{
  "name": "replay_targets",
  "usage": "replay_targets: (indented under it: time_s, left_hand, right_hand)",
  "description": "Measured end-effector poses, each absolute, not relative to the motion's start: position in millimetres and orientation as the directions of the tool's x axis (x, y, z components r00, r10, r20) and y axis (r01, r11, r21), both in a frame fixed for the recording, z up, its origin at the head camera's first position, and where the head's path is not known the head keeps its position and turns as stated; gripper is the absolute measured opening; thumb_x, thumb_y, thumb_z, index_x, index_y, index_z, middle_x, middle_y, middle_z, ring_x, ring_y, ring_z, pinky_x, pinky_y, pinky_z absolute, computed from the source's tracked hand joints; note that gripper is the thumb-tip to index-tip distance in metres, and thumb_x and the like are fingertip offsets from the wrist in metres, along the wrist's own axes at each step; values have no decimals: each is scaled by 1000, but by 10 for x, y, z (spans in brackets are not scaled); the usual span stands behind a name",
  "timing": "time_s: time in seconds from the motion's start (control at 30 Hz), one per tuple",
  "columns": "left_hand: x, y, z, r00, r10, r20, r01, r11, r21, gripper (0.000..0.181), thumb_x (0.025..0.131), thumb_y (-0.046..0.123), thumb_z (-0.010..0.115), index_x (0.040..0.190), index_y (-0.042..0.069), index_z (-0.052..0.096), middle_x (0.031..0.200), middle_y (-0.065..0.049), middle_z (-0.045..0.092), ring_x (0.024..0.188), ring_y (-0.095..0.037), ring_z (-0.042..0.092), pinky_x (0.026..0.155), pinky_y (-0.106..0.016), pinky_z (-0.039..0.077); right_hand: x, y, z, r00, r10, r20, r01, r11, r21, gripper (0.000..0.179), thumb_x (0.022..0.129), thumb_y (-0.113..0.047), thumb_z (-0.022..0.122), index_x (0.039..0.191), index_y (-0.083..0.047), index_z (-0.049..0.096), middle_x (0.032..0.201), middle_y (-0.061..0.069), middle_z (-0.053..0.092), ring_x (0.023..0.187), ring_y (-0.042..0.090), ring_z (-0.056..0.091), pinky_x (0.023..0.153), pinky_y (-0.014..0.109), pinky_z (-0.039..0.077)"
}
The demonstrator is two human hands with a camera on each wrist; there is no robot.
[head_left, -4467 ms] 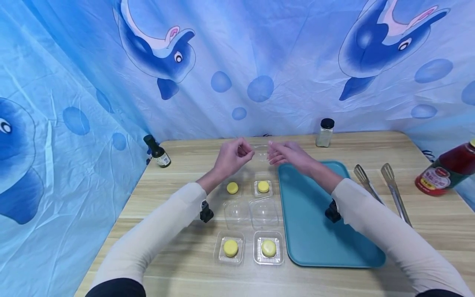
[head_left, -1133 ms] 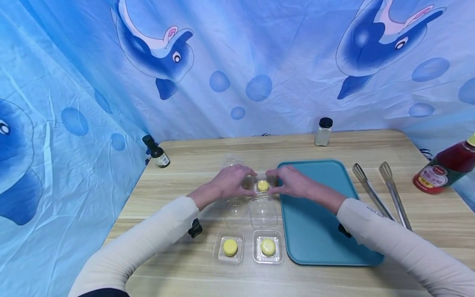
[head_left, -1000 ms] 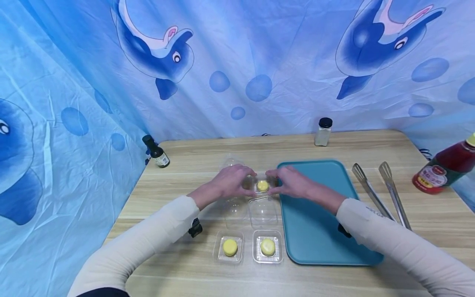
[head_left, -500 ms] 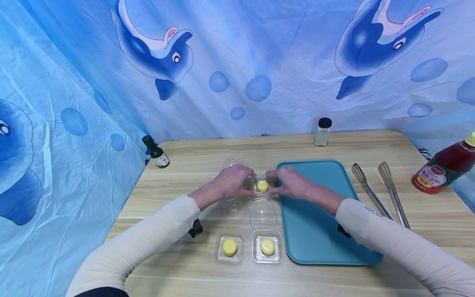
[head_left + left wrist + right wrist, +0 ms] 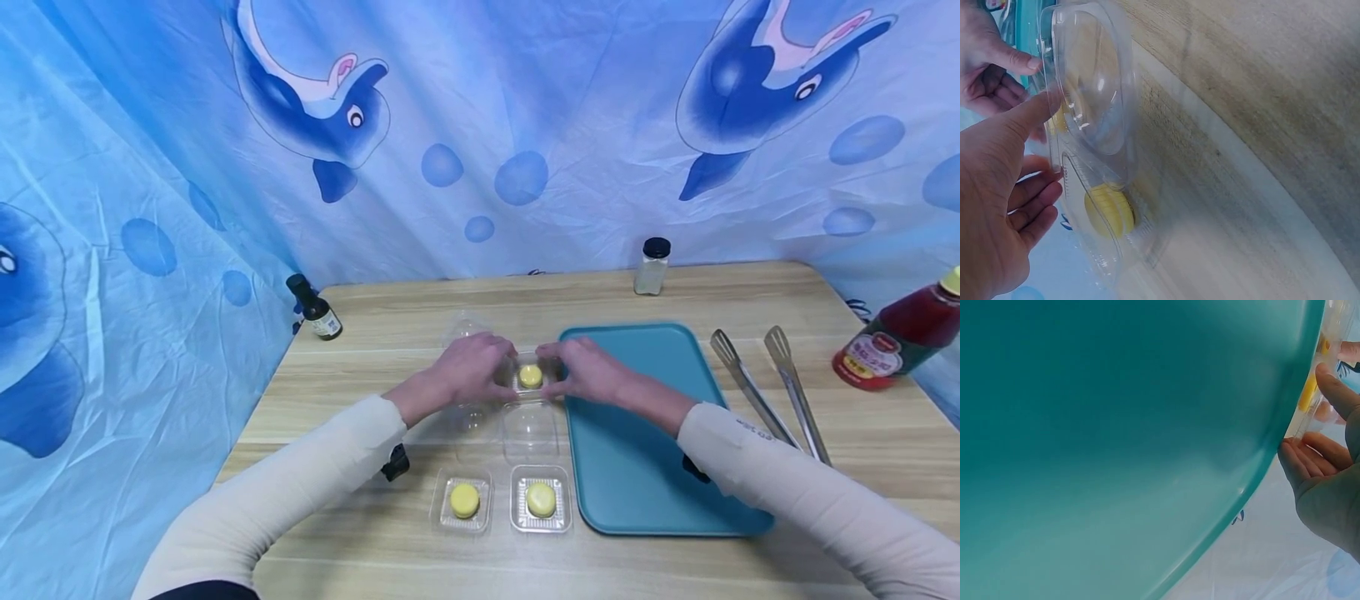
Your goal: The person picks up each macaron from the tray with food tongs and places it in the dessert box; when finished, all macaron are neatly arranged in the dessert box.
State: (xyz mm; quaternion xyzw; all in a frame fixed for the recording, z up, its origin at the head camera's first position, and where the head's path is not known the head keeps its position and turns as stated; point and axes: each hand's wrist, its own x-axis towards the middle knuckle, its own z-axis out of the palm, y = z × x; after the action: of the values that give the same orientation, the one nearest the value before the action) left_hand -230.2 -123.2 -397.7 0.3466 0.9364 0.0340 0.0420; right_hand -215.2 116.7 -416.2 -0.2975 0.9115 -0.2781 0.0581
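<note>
My left hand (image 5: 472,367) and right hand (image 5: 588,369) face each other across a small clear plastic container (image 5: 531,392) holding a round yellow pastry (image 5: 531,376). Each hand grips one side, thumb at the near edge and fingers at the far edge. Behind my left hand in the head view, a second back container is hidden; the left wrist view shows its yellow pastry (image 5: 1110,210). A clear domed lid (image 5: 1094,75) stands close beside my left thumb there. In the right wrist view, my right fingers (image 5: 1310,459) lie right beyond the tray's rim.
Two open clear containers with yellow pastries, left (image 5: 464,501) and right (image 5: 541,500), sit in front, a domed lid (image 5: 530,433) behind the right one. A teal tray (image 5: 667,467) lies beside them. Tongs (image 5: 795,392), a seasoning jar (image 5: 651,271), a red sauce bottle (image 5: 873,354) and a dark bottle (image 5: 318,312) stand around.
From the back of the table, both hands have come nearer to the right back container; the clear lid between them there has left that spot. Over the last second they have hardly moved.
</note>
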Motion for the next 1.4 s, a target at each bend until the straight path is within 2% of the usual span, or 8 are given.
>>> replay_targets:
  time_s: [0.17, 0.27, 0.47, 0.67, 0.8, 1.07, 1.27, 1.4]
  left_hand:
    - [-2301, -1262, -3992, -772, 632, -64, 622, 772, 130, 74, 85, 55, 87, 142, 13, 64, 136, -5, 68, 132, -27, 59, 108, -47, 52]
    - [-2302, -1280, -3993, -778, 624, -69, 612, 778, 144, 80, 85, 56, 86, 147, 14, 60, 146, -7, 64, 137, -28, 56, 114, -50, 48]
    - [-2343, -1345, -3901, -772, 628, -92, 605, 772, 195, 88, 84, 55, 86, 154, 13, 53, 156, -9, 56, 145, -31, 49, 124, -52, 35]
    - [-2518, -1550, -3718, -799, 597, -75, 550, 774, 313, 81, 94, 41, 82, 160, 10, 45, 162, -13, 49, 149, -35, 45, 126, -52, 33]
    - [-2648, -1759, -3617, -836, 543, -79, 473, 786, 399, 85, 97, 37, 79, 166, 12, 35, 168, -14, 39, 152, -38, 39, 127, -55, 30]
    - [-2850, -2148, -3628, -865, 491, -103, 399, 798, 451, 93, 101, 30, 76, 171, 11, 18, 174, -16, 23, 157, -40, 29, 129, -54, 24]
    - [-2939, -2327, -3756, -863, 496, -97, 396, 782, 482, 92, 100, 23, 77, 171, 12, 19, 172, -17, 28, 148, -45, 42, 125, -57, 32]
    - [-2950, -2359, -3838, -859, 500, -109, 388, 775, 498, 92, 98, 18, 79, 170, 10, 22, 168, -22, 36, 148, -44, 43, 125, -55, 34]
  right_hand:
    - [-2162, 1163, -4154, -838, -544, 34, -465, 682, -564, 68, 83, -25, 94, 139, 1, 66, 111, 8, 73, 92, 20, 64, 80, 36, 58]
    - [-2186, 1166, -4146, -835, -550, 22, -458, 672, -582, 75, 83, -28, 94, 143, 3, 62, 124, 15, 72, 108, 27, 68, 92, 43, 60]
    - [-2280, 1179, -4095, -837, -546, 39, -452, 650, -611, 79, 87, -27, 91, 149, 7, 54, 147, 27, 60, 135, 44, 57, 111, 55, 52]
    - [-2398, 1111, -4015, -843, -534, 65, -446, 626, -640, 83, 91, -28, 88, 155, 6, 47, 151, 30, 53, 138, 48, 54, 112, 59, 49]
    - [-2496, 1027, -4005, -843, -534, 61, -438, 616, -655, 88, 92, -31, 87, 159, 3, 42, 156, 30, 49, 143, 47, 48, 116, 58, 45]
    - [-2695, 829, -4058, -852, -524, 22, -399, 620, -676, 90, 93, -27, 86, 164, -4, 35, 164, 23, 40, 151, 41, 39, 124, 53, 36]
    - [-2784, 668, -4084, -852, -524, -2, -380, 621, -686, 87, 95, -24, 83, 164, -3, 35, 167, 21, 37, 154, 39, 35, 127, 51, 31]
    - [-2851, 574, -4130, -848, -530, -17, -383, 635, -671, 85, 96, -24, 82, 164, -3, 35, 168, 17, 37, 155, 37, 34, 128, 49, 29]
